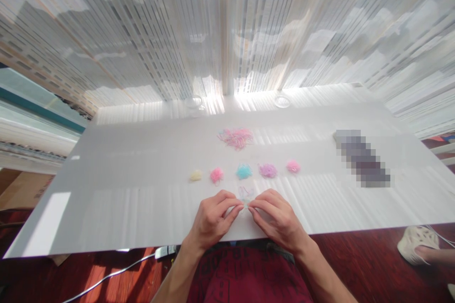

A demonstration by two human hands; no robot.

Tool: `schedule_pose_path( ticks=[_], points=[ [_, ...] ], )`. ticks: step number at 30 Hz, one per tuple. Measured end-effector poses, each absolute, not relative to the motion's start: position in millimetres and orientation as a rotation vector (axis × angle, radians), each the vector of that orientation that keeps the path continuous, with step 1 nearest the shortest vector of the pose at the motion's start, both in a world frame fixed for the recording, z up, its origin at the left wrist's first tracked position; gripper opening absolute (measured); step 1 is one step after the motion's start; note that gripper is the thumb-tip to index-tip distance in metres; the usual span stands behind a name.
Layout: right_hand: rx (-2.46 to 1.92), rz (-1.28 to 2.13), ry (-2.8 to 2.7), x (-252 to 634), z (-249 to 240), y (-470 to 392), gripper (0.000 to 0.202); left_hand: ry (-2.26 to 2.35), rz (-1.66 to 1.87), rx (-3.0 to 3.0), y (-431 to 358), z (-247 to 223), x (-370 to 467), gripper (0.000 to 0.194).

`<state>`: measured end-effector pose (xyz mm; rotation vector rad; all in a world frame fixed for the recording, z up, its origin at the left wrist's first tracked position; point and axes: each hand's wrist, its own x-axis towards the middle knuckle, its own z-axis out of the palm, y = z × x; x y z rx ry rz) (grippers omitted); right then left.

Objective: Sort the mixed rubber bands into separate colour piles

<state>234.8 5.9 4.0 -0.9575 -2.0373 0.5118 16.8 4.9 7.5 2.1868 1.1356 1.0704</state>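
My left hand (pixel 217 214) and my right hand (pixel 275 218) meet near the table's front edge, each with thumb and forefinger pinched together. Between the fingertips shows a bit of thin pale green strand (pixel 245 204), too small to make out well. Just beyond them lie a few loose pinkish strands (pixel 245 192). A row of small heaps of thin strands crosses the table farther out: pale yellow (pixel 195 175), pink (pixel 216 175), blue (pixel 244 171), purple (pixel 268 170) and another pink heap (pixel 293 166). Behind the row lies a larger mixed heap (pixel 236 138), mostly pink.
The white table (pixel 142 151) reaches back to sheer striped curtains (pixel 199 23). A blurred-out dark object (pixel 362 158) lies at the right. Two clear round items (pixel 282 101) rest by the curtain. Below are a white cable (pixel 117 272) and another person's shoe (pixel 417 245).
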Motion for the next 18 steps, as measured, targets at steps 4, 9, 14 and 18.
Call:
schedule_pose_path(
  ticks=[4,9,14,18],
  points=[
    [-0.959,0.508,-2.019,234.4,4.6,5.8,0.014,1.120,1.067,2.199,4.8,9.0,17.4,0.011],
    [-0.953,0.499,-2.039,234.5,2.4,5.2,0.015,1.124,1.080,2.203,4.7,8.0,18.4,0.015],
    [-0.950,0.481,-2.064,234.0,2.4,5.4,0.014,1.112,1.062,2.191,4.2,5.9,18.1,0.012],
    [-0.950,0.453,-2.059,233.1,3.3,5.8,0.014,1.114,1.054,2.186,4.6,7.6,18.2,0.013]
  ],
)
